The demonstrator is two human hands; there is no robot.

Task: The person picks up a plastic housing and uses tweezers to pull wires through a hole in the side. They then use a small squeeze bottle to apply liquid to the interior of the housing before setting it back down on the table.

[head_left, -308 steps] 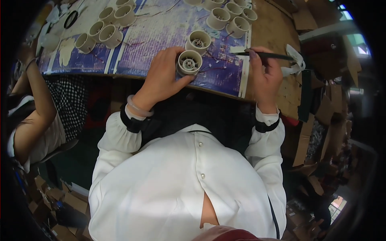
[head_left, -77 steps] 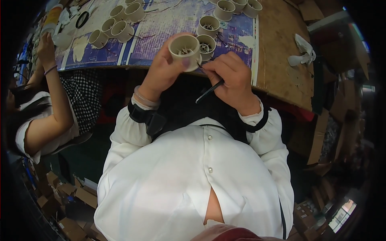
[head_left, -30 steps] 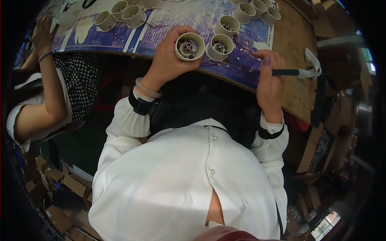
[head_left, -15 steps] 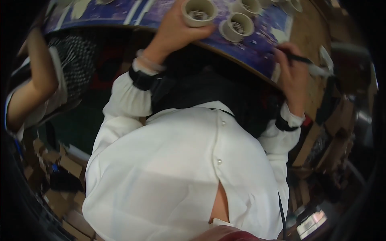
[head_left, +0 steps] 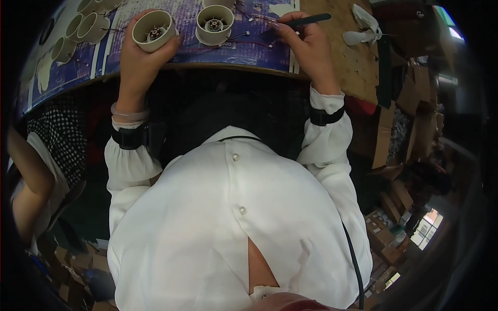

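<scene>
My left hand (head_left: 144, 59) is closed around a cream round plastic housing (head_left: 167, 25), tilted so its opening shows a small motor core with copper windings inside. A second housing (head_left: 214, 40) like it stands upright on the table just to the right, with thin wires (head_left: 246, 34) trailing from it. My right hand (head_left: 311, 49) pinches a slim dark-handled tool (head_left: 314, 18), its handle pointing right. The tool's working end lies low near the wires, and I cannot make out its exact kind.
Several more cream housings (head_left: 93, 27) with wires stand at the far left. A blue printed sheet (head_left: 207, 58) covers much of the brown table (head_left: 342, 67). Crumpled white material (head_left: 363, 31) lies at the right. Cardboard boxes (head_left: 385, 129) stand right of the table; a co-worker's arm (head_left: 31, 176) shows at left.
The view has swung, shifting everything leftward. My right hand has come from the table's right edge to beside the wires, still gripping the tool. My left hand keeps hold of the housing.
</scene>
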